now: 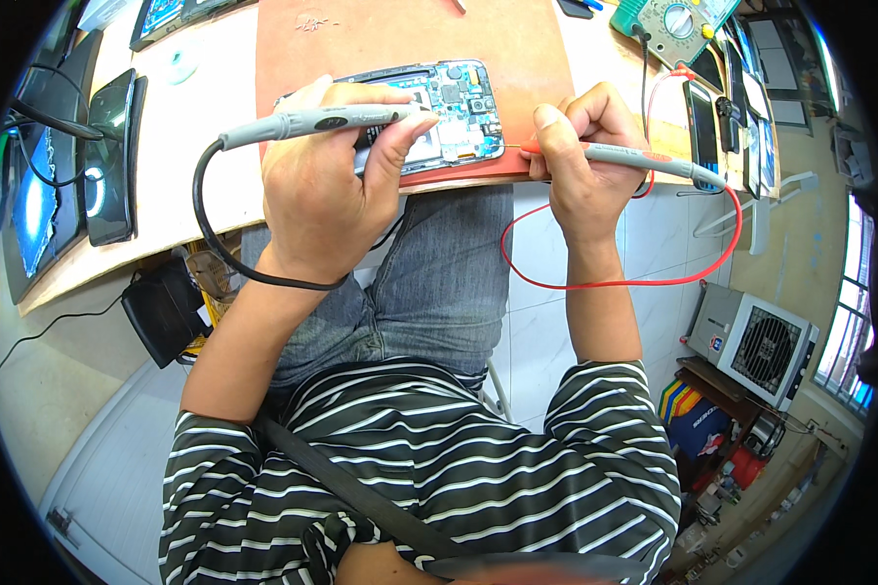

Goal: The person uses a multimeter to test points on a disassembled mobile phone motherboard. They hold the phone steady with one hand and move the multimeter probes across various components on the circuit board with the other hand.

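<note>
1. Dark screens (107, 156) stand at the far left on the pale table (205, 146), propped side by side, well apart from my hands.
2. Black wire (210, 224) loops down off the table edge from the back end of the grey probe (312, 122) and runs under my left wrist.
3. Left hand (327, 195): fingers clamped together round the grey probe, thumb on top, probe lying near level with its tip pointing right over the phone.
4. Opened phone (449, 107) lies on the brown mat (400, 39), back off, circuit board showing, partly hidden under my left fingers, near the table's front edge.
5. Right hand (580, 166): fingers closed on the red-tipped probe (624, 156), thumb pressed on top, its thin tip pointing left to the phone's right edge; can't tell if it touches.
6. Red wire (634, 278) hangs from that probe in a wide loop below my right wrist, over my jeans and the tiled floor.
7. Green meter (678, 24) sits at the top right of the table, both wires running up toward it.
8. Grey box with a grille (761, 346) stands on the floor at lower right.
</note>
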### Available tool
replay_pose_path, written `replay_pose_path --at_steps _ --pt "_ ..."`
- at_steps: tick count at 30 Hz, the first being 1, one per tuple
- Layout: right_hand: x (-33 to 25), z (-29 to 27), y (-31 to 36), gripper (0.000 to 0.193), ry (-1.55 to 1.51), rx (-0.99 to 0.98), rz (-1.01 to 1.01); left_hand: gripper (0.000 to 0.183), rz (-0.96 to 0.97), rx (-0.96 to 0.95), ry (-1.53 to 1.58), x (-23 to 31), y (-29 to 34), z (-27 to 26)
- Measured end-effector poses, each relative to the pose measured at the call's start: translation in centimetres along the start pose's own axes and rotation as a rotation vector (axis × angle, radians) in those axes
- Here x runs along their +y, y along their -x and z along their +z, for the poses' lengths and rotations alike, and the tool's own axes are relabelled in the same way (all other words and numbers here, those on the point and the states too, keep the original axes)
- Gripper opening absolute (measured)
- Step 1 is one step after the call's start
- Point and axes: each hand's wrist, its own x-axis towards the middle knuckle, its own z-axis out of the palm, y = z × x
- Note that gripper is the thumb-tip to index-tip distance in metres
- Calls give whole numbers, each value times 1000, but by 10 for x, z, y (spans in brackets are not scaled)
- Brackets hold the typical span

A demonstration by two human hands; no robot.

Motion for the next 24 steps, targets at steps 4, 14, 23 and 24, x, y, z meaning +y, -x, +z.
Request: replay_pose_path --at_steps 4,14,23,24 --pt "-1 1 0 25 19 -8 -1 17 -32 -61 -24 1 3 -4" --pt "0 2 -1 26 23 -20 -1 17 -19 -56 -25 0 3 -4" --pt "0 2 -1 26 30 -33 -7 18 -38 -71 -18 1 2 -5" --pt "0 2 -1 26 27 -32 -6 18 -30 -64 -32 1 2 -4"
